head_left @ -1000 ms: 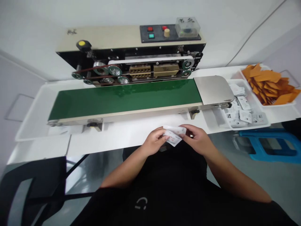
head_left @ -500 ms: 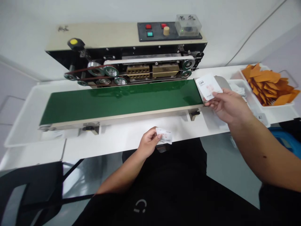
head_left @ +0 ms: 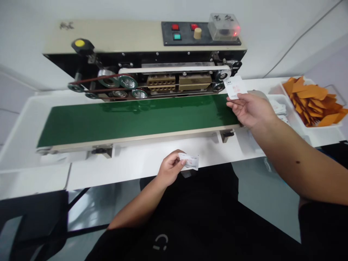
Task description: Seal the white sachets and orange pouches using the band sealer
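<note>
My right hand [head_left: 251,108] pinches a small white packet [head_left: 235,87] and holds it at the right end of the sealing machine [head_left: 144,54], close to the belt wheels, just above the green conveyor belt [head_left: 136,117]. My left hand [head_left: 170,168] stays near my body at the table's front edge. It is closed on a small stack of white packets [head_left: 189,161].
A white tray [head_left: 323,132] at the right holds several orange packets [head_left: 315,101]. Another tray of white packets [head_left: 278,108] lies behind my right wrist. The machine's control panel [head_left: 198,32] has red and green buttons. A dark chair [head_left: 32,224] stands at lower left.
My hands separated from in front of my body. The right hand carried one packet up and right, then leftward toward the machine's inlet. The left hand stayed put with the remaining packets.
</note>
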`<state>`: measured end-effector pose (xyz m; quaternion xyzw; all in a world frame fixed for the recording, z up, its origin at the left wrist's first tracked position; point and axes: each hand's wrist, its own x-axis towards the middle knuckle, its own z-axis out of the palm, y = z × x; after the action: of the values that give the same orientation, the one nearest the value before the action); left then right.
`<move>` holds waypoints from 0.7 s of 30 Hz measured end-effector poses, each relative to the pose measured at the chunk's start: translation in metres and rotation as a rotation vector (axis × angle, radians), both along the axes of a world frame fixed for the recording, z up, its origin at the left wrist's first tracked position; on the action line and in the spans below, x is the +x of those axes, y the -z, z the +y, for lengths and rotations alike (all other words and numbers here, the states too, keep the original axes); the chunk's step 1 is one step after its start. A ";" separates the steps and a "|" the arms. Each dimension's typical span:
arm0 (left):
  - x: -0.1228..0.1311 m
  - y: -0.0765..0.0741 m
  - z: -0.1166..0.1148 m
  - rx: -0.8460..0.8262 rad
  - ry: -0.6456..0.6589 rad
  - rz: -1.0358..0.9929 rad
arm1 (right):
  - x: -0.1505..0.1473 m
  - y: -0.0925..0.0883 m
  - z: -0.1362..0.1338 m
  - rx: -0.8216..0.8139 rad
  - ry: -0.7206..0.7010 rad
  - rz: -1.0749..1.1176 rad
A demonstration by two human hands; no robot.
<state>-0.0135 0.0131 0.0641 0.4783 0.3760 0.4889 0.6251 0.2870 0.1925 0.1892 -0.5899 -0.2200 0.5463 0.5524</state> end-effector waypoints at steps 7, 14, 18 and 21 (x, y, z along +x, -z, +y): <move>-0.009 0.000 0.001 0.121 -0.002 0.056 | -0.023 -0.018 -0.011 -0.083 -0.236 0.017; -0.010 -0.003 0.000 0.058 -0.028 0.051 | -0.021 -0.027 -0.065 -0.105 -0.338 -0.019; -0.004 -0.004 -0.004 -0.026 -0.074 0.018 | -0.019 -0.012 -0.113 -0.021 -0.344 -0.044; 0.005 -0.003 -0.005 -0.118 -0.131 -0.022 | -0.024 0.009 -0.150 -0.002 -0.369 -0.039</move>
<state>-0.0087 0.0077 0.0675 0.4096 0.4277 0.5110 0.6230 0.2629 0.0429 0.1801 -0.5506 -0.3344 0.6271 0.4379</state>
